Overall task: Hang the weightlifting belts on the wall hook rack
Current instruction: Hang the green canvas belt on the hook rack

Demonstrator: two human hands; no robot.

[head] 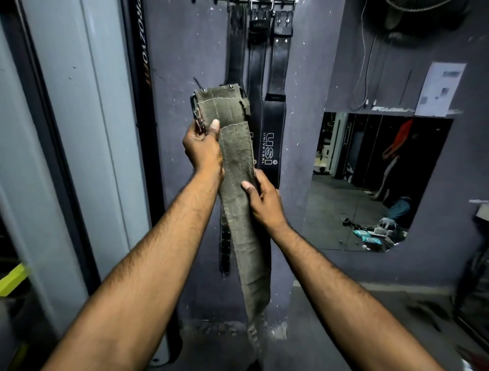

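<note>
Purple-grey painted wall (185, 53): its face shows to the left of the hung belts.
Worn olive-green canvas weightlifting belt (236, 156): we hold it upright before the wall, below the rack, its blurred tail nearing the bottom edge.
Three black leather belts (275, 127): hanging, partly hidden behind it.
Metal hook rack (259, 2): cut off by the top edge.
Left hand (202, 148): fingers clamped round the folded buckle end.
Right hand (264, 201): fingers curled round the strap lower down.

A dim purple-grey wall (185, 53) carries a mirror (370, 172) and paper notice (440, 88) above grey floor (418, 299).
</note>
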